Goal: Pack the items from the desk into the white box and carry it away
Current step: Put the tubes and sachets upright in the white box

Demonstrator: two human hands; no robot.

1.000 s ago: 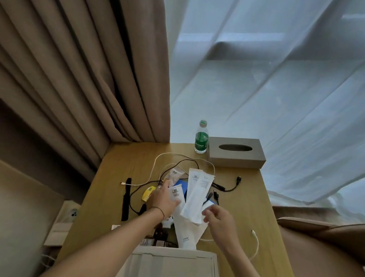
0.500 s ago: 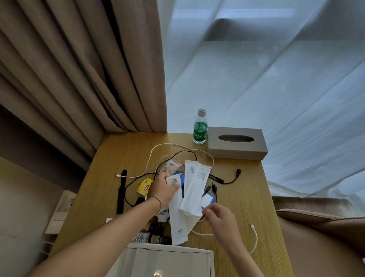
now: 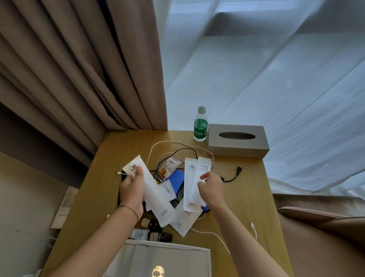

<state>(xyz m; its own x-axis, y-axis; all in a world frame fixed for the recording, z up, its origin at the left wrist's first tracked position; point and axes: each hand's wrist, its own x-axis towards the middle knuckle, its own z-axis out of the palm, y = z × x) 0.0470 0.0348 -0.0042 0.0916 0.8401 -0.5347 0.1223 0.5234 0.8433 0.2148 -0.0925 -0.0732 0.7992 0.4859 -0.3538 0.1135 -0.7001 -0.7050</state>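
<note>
**Paper sleeves split between the hands; nothing boxed yet**

Head view. The chief change over the last second: the white paper sleeves, previously bunched together at mid-table, are now drawn apart. The left hand (image 3: pixel 132 190) has swung out to the left and grips one long white sleeve (image 3: pixel 154 196) near its top end, the sleeve slanting down to the right. The right hand (image 3: pixel 211 191) has closed on two overlapping sleeves (image 3: pixel 194 180) and holds them upright. In my judgement this is sorting before packing.

The white box (image 3: pixel 167 263) sits at the near edge of the table (image 3: pixel 243 203), open; what shows of its interior is bare apart from a bright glare spot. Still lying loose: a further sleeve (image 3: pixel 183 221), a blue card (image 3: pixel 177 179), small dark bottles (image 3: pixel 154 234), black and white cables (image 3: pixel 231 178). A green-labelled water bottle (image 3: pixel 200 126) and grey tissue box (image 3: pixel 238 140) stand at the far edge.
</note>
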